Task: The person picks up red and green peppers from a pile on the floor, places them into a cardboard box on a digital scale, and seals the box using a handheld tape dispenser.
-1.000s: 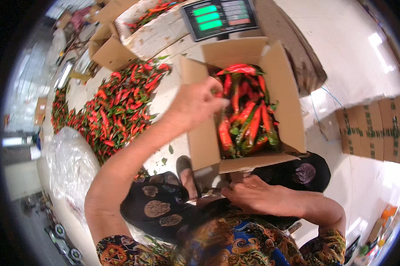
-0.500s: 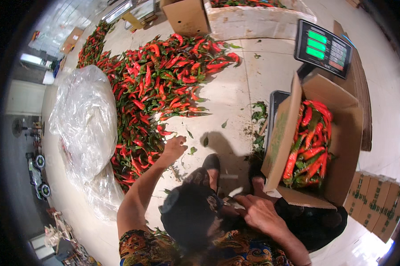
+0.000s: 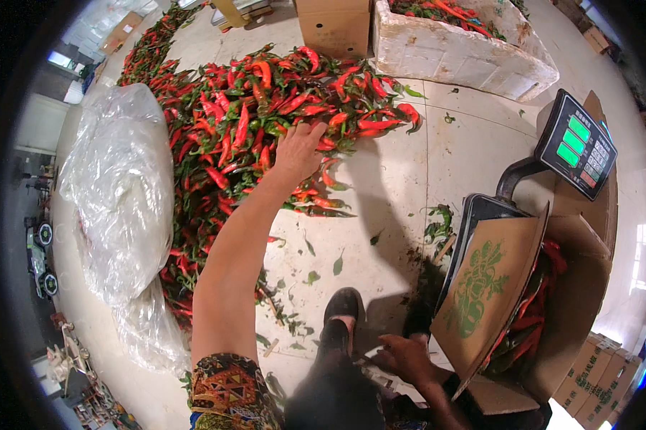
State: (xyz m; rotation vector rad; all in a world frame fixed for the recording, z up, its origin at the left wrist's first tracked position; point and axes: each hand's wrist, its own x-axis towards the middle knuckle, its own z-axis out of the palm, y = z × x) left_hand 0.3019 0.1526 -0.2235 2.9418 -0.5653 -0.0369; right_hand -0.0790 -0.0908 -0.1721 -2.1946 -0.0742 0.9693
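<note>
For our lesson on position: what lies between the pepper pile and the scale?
In the head view, pale floor with loose green leaves scattered on it lies between the pepper pile and the scale.

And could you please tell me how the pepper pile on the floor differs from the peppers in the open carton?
The pepper pile spreads loosely across the floor, while the carton peppers sit inside the open carton. The pepper pile covers far more area than the visible carton peppers. The left hand is over the pepper pile; neither hand touches the carton peppers. Both include red and green peppers.
</note>
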